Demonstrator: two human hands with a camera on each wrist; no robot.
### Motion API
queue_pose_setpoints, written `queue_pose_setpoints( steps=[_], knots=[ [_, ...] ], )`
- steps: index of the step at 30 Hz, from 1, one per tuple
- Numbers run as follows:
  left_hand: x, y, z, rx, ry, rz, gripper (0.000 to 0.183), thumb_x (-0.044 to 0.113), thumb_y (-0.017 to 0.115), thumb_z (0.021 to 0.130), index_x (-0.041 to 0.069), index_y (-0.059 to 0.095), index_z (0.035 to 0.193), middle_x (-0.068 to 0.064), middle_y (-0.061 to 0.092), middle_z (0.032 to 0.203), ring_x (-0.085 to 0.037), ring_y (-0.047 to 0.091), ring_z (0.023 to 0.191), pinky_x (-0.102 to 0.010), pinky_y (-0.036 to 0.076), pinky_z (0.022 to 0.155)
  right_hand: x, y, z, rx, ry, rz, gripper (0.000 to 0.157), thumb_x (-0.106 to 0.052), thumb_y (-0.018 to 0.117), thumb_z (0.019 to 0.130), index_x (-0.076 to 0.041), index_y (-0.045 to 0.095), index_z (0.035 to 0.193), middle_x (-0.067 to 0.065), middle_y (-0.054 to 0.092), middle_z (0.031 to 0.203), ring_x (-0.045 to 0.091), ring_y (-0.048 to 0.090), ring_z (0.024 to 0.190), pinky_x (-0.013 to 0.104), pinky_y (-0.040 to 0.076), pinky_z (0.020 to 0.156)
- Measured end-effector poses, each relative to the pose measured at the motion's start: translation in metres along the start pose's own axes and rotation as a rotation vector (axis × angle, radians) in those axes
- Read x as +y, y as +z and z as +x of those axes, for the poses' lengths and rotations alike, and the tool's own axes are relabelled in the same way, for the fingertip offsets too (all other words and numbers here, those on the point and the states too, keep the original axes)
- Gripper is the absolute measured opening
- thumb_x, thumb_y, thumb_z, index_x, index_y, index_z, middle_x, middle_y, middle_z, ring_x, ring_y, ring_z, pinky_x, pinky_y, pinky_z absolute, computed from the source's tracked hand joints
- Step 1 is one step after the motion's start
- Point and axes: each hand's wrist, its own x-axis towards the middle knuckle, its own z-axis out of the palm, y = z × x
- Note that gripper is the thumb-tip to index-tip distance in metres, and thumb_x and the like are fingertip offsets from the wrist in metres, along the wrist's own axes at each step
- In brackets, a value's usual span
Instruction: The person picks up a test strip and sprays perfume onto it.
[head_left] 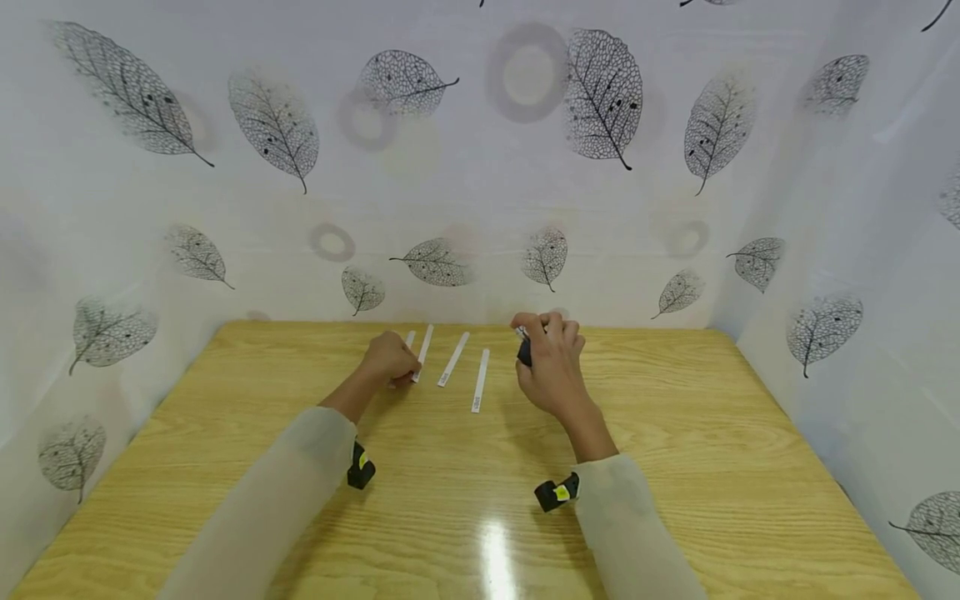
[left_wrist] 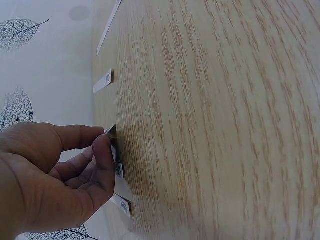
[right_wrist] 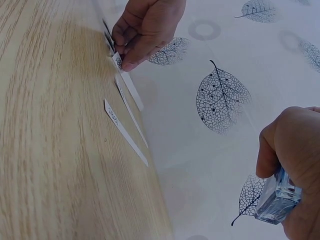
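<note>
Several narrow white paper strips lie fanned out toward the back of the table, with dark marks on their near ends. My left hand [head_left: 390,357] pinches the marked end of one paper strip [left_wrist: 111,131] between thumb and index finger. Other strips lie on both sides of that hand, including a strip [left_wrist: 121,204] partly behind its fingers. To the right lie a slanted strip [head_left: 453,358] and a straighter strip [head_left: 481,381]. My right hand [head_left: 553,364] grips a clear glass perfume bottle [right_wrist: 279,199] with a black part [head_left: 524,352], held right of the strips; the fingers cover much of it.
The wood-grain table [head_left: 675,467] ends at a pale curtain [head_left: 480,183] printed with dark leaves, which hangs along its back and both sides. Black wrist cameras [head_left: 361,467] sit at both sleeves. A bright reflection shows near the table's front.
</note>
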Motion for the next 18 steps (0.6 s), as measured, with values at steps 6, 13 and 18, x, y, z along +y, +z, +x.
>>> queue_pose_setpoints(
  steps=[6, 13, 18],
  knots=[
    [-0.0011, -0.0026, -0.0010, -0.007, -0.003, 0.001, 0.013, 0.003, 0.069, 0.088, -0.006, 0.078, 0.091, -0.009, 0.069, 0.061, -0.014, 0.057, 0.048, -0.027, 0.049, 0.049, 0.0002, -0.0001, -0.0001, -0.005, 0.003, 0.003, 0.058, 0.003, 0.071, 0.085, -0.023, 0.044, 0.130, 0.026, 0.046, 0.123, 0.044, 0.035, 0.104, 0.056, 0.028, 0.080],
    [-0.0019, -0.0050, -0.0003, -0.016, -0.013, -0.009, 0.013, 0.004, 0.069, 0.087, -0.003, 0.079, 0.092, -0.007, 0.065, 0.058, -0.014, 0.053, 0.048, -0.026, 0.044, 0.049, 0.0001, 0.0001, -0.0006, -0.006, 0.003, 0.004, 0.057, 0.003, 0.070, 0.085, -0.023, 0.044, 0.130, 0.026, 0.046, 0.123, 0.044, 0.035, 0.104, 0.056, 0.028, 0.081],
    [-0.0012, -0.0069, -0.0014, -0.022, 0.001, -0.005, 0.018, 0.013, 0.071, 0.093, -0.002, 0.078, 0.101, -0.006, 0.069, 0.066, -0.014, 0.058, 0.055, -0.028, 0.048, 0.056, 0.0004, 0.0007, -0.0003, -0.002, -0.002, 0.007, 0.057, 0.003, 0.069, 0.085, -0.022, 0.045, 0.130, 0.026, 0.046, 0.123, 0.044, 0.035, 0.104, 0.056, 0.028, 0.080]
  ],
)
